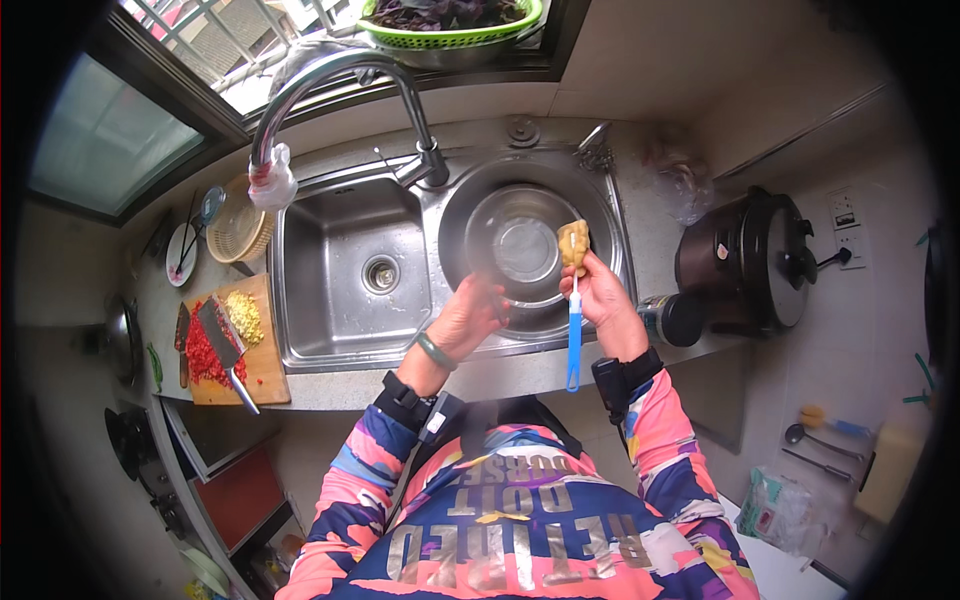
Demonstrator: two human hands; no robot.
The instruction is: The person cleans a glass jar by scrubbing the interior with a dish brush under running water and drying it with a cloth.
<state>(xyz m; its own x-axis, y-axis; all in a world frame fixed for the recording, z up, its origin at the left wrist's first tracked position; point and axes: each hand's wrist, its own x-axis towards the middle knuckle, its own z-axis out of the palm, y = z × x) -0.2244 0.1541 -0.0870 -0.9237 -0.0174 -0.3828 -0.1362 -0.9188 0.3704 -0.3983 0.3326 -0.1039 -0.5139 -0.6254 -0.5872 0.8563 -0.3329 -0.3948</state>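
Note:
Over the right edge of the round sink bowl, my right hand [598, 292] grips a dish brush [574, 330] by the neck. Its blue handle points down toward me and its yellowish sponge head [574, 244] points up. My left hand [469, 311] is raised at the left edge of the round bowl, fingers partly spread and slightly blurred, holding nothing that I can see. A round metal basin [525, 241] sits in the round bowl beyond both hands. The rectangular sink bowl [337, 285] is to the left, its drain visible.
A chrome faucet [337, 60] arches over the left bowl. At left, a cleaver [219, 334] lies on chopped red and yellow pieces on a wooden cutting board [274, 375]. An electric pressure cooker [739, 262] and a dark-lidded jar [675, 319] stand at right. A green basket [457, 36] is by the window.

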